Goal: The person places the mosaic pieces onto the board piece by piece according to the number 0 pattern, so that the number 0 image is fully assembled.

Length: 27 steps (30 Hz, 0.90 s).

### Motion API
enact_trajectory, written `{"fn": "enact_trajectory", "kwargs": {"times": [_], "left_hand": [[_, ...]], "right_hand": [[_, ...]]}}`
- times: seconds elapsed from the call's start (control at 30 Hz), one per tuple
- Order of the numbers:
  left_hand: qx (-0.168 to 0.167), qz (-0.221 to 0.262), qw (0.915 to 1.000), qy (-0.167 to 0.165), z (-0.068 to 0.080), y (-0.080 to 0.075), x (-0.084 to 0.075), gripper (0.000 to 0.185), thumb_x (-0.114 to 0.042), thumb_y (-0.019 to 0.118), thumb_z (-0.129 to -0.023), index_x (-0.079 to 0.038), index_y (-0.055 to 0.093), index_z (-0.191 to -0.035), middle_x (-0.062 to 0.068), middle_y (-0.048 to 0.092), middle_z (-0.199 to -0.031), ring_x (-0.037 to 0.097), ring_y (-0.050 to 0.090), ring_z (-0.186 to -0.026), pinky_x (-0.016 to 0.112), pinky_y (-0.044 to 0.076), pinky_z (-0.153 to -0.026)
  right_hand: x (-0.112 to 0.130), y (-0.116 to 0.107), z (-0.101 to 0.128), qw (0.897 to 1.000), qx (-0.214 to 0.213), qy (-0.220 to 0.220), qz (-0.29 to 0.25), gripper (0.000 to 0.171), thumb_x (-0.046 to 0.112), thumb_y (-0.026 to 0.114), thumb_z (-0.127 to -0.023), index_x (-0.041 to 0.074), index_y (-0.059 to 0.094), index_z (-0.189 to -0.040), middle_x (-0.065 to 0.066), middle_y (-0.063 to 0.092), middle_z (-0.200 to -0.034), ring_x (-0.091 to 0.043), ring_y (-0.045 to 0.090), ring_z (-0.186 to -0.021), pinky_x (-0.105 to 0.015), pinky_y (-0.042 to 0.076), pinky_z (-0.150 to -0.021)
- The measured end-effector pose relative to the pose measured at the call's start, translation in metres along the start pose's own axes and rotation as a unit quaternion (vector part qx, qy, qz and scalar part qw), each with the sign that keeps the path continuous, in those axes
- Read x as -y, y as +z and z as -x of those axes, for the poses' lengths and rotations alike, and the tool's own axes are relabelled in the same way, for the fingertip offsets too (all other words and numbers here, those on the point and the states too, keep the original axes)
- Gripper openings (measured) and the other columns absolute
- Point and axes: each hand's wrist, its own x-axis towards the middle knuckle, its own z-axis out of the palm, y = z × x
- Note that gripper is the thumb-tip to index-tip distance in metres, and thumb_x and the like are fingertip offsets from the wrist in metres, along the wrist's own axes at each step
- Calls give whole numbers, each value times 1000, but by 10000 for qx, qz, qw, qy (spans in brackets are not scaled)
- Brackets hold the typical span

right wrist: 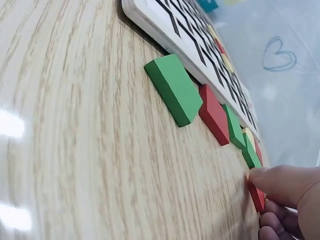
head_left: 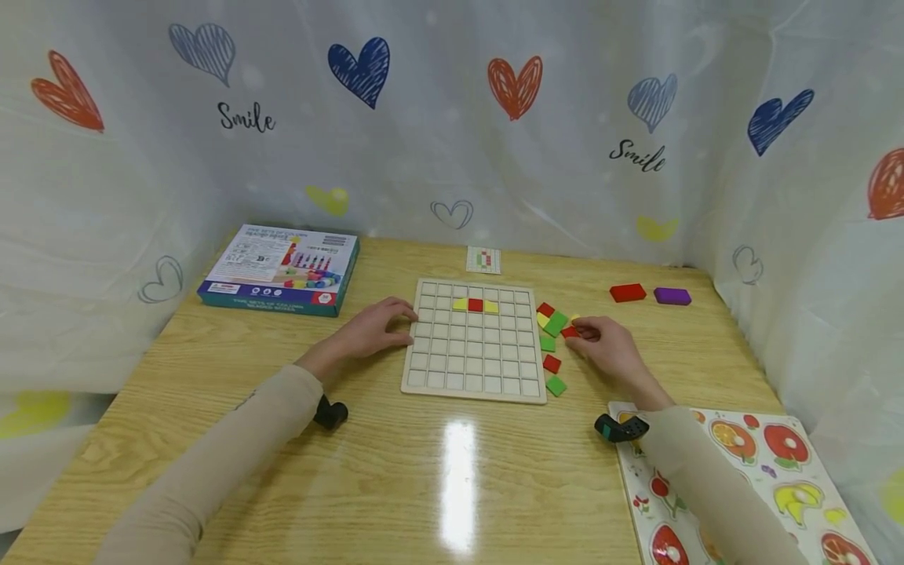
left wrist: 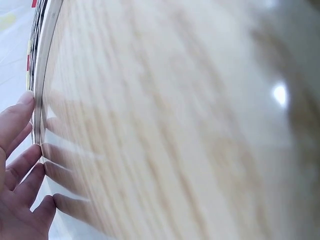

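Observation:
A square grid board (head_left: 475,345) lies flat on the table. In one of its upper rows, a red square tile (head_left: 475,305) sits between two yellow tiles. My left hand (head_left: 377,328) rests its fingertips against the board's left edge, and the left wrist view shows its fingers (left wrist: 30,172) spread along that edge. To the right of the board, my right hand (head_left: 606,345) pinches a red tile (right wrist: 256,194) between thumb and fingers, low at the table. Part of a yellow piece shows by its fingertips. Loose green (head_left: 556,385) and red (head_left: 552,363) tiles lie along the board's right edge.
A small pattern card (head_left: 483,260) lies behind the board. A boxed toy set (head_left: 280,268) is at the back left. Red (head_left: 627,293) and purple (head_left: 672,296) blocks lie at the back right. A fruit picture board (head_left: 770,471) lies under the right forearm.

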Motion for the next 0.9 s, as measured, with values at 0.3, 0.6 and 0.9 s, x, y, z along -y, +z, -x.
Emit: {"fn": "enact_trajectory", "kwargs": {"times": [0.3, 0.6, 0.9], "left_hand": [[13, 47, 10000, -35, -1, 1, 0, 38, -23, 70, -92, -5, 62, -124, 15, 50, -136, 32, 44, -130, 47, 33, -112], [-12, -1, 10000, 40, -1, 2, 3, 38, -23, 70, -92, -5, 62, -124, 15, 50, -136, 32, 44, -130, 48, 34, -111], [-20, 10, 10000, 66, -1, 3, 3, 38, -23, 70, -92, -5, 62, -124, 15, 50, -136, 31, 44, -130, 47, 33, -111]], "right_hand": [[-2, 0, 5, 9998, -97, -179, 48, 33, 11, 65, -94, -5, 62, -123, -20, 62, -111, -32, 61, -97, -46, 51, -86], [-5, -3, 18, 9997, 9, -207, 150, 31, 9, 65, -94, -2, 63, -123, -20, 61, -117, -31, 61, -99, -47, 52, -87], [-7, -5, 25, 9997, 64, -245, 74, 32, 6, 63, -94, -3, 63, -124, -22, 59, -118, -34, 61, -102, -49, 52, -88]]}}
